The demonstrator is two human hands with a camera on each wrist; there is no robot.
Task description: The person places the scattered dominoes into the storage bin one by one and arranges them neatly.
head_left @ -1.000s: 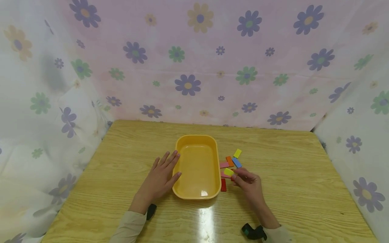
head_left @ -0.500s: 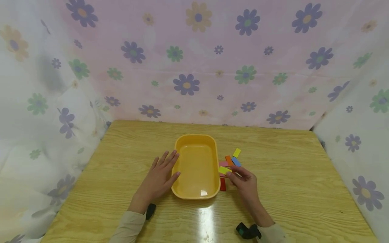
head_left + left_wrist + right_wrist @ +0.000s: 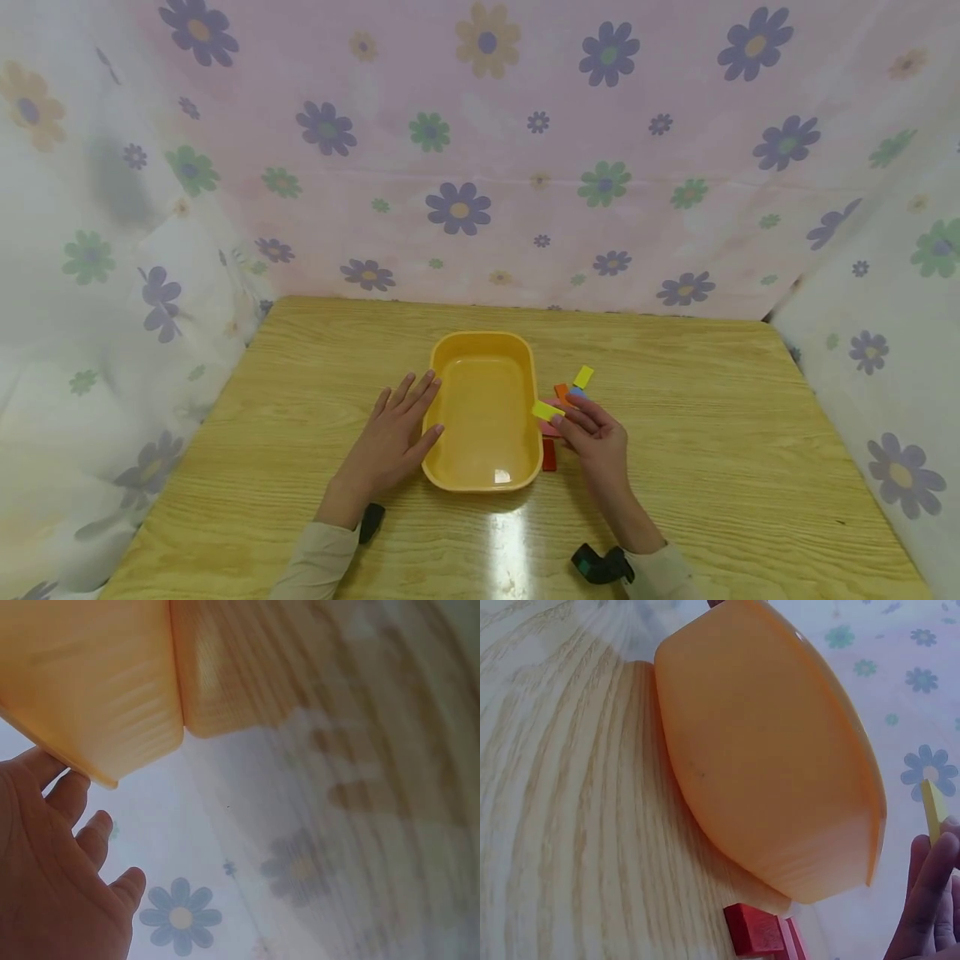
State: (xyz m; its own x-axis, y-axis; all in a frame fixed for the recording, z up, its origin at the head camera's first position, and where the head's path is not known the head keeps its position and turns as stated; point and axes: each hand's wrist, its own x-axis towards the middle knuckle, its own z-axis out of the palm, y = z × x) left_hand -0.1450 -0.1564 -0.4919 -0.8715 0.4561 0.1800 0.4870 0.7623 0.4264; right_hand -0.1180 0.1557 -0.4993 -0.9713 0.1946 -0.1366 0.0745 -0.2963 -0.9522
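Observation:
A yellow-orange plastic tray with rounded corners stands on the table, nothing inside it. My left hand lies with straight, spread fingers along its left rim; in the left wrist view the fingertips are right at the tray's edge. My right hand pinches a flat yellow block between thumb and fingers, and the block overlaps the tray's right rim in the head view. Seen from the right wrist, the yellow block stands up from the fingertips.
Right of the tray lie several small blocks: a yellow one, an orange one, a blue one, pink ones and a red one, some partly hidden by my right hand. Flower-printed cloth surrounds the wooden table.
The right hand has moved left and slightly away from me with the yellow block, from over the loose blocks to the tray's right rim. The left hand has stayed in place.

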